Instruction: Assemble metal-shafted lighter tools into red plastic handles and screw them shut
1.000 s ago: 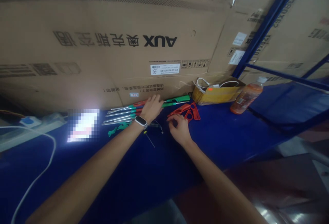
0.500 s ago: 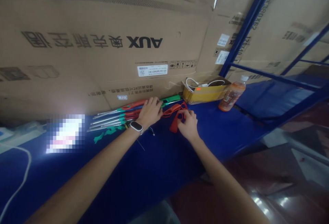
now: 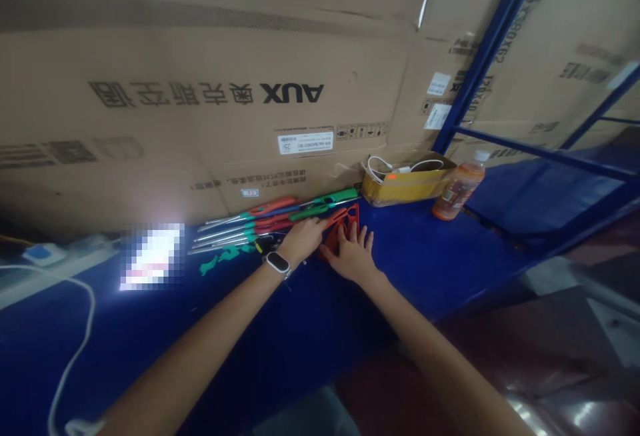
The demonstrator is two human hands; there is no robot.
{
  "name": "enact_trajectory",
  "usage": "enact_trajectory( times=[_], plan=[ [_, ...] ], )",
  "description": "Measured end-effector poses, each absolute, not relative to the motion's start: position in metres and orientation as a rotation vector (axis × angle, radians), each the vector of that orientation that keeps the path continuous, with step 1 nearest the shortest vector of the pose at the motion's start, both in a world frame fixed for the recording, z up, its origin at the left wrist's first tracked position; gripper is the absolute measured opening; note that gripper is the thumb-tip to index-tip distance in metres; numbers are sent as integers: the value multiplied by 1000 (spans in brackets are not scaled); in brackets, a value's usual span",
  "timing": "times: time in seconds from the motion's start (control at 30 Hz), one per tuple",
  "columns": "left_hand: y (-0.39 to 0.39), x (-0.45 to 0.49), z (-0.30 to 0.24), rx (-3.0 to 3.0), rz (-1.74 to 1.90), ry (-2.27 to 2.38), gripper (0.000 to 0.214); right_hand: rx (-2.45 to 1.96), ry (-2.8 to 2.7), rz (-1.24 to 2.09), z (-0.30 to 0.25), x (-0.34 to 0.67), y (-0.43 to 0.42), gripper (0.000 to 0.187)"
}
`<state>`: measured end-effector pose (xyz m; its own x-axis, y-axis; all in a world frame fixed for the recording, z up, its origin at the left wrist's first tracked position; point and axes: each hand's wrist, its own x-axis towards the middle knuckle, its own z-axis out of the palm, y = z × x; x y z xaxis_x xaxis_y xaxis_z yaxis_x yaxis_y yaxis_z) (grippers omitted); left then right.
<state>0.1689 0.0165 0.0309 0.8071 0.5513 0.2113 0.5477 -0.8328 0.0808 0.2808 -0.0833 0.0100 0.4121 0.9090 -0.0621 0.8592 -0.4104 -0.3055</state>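
Note:
My left hand (image 3: 303, 239), with a white watch on its wrist, rests on the blue table beside red plastic handle pieces (image 3: 345, 221); its fingers are partly curled and I cannot see anything in them. My right hand (image 3: 353, 251) lies flat with fingers spread, pressing on the near end of the red pieces. A row of long lighters (image 3: 265, 217) with red and green handles and metal stems lies just behind my left hand against the cardboard box. Green plastic bits (image 3: 223, 257) lie left of the watch.
A big AUX cardboard box (image 3: 210, 96) walls off the back. A small yellow carton (image 3: 405, 183) with white cables and an orange bottle (image 3: 457, 188) stand at the right. A blue rack frame (image 3: 487, 49) rises behind them. A white cable (image 3: 75, 349) loops at left.
My left hand has drawn back from the lighters toward the red pieces. My right hand has opened and laid flat on the red pieces, which were upright between its fingers before.

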Motion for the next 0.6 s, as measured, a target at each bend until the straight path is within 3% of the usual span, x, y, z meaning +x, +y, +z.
enact_trajectory(
  times=[0.23, 0.4, 0.6],
  plan=[
    [25, 145, 39, 2924, 478, 942, 31, -2310, -1575, 278, 9, 267, -72, 86],
    [19, 138, 34, 2927, 546, 831, 23, -2154, -1599, 83, 12, 262, -76, 68],
    [3, 70, 40, 2709, 1032, 787, 18, -1857, -1763, -69, 22, 230, -73, 35]
  ],
)
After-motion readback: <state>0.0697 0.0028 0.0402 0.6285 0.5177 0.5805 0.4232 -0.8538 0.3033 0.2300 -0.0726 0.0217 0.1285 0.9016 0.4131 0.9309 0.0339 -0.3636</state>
